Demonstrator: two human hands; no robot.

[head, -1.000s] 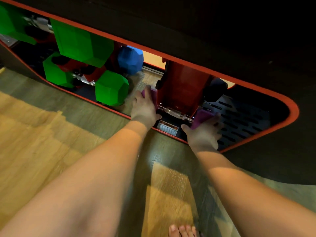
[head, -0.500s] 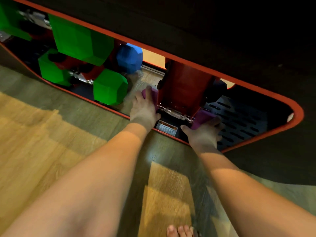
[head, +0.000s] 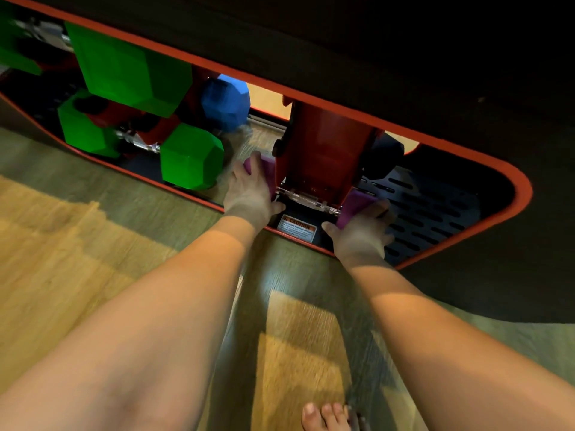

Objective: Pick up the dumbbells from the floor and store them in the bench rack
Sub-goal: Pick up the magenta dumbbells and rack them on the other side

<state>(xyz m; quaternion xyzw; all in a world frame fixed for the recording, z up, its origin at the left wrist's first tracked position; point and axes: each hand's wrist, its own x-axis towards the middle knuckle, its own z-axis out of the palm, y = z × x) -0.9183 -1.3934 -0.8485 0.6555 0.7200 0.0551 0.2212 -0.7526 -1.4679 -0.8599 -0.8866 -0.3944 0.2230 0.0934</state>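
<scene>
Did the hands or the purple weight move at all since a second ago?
Hardly. The left hand and right hand still grip the two ends of the purple dumbbell, its steel bar under the red bracket. Nothing was let go. Only the view shifted a little. The green dumbbells and the blue one stayed in place.

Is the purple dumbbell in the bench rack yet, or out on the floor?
In the rack: the purple dumbbell spans the red bracket, with left hand and right hand on its ends.
</scene>
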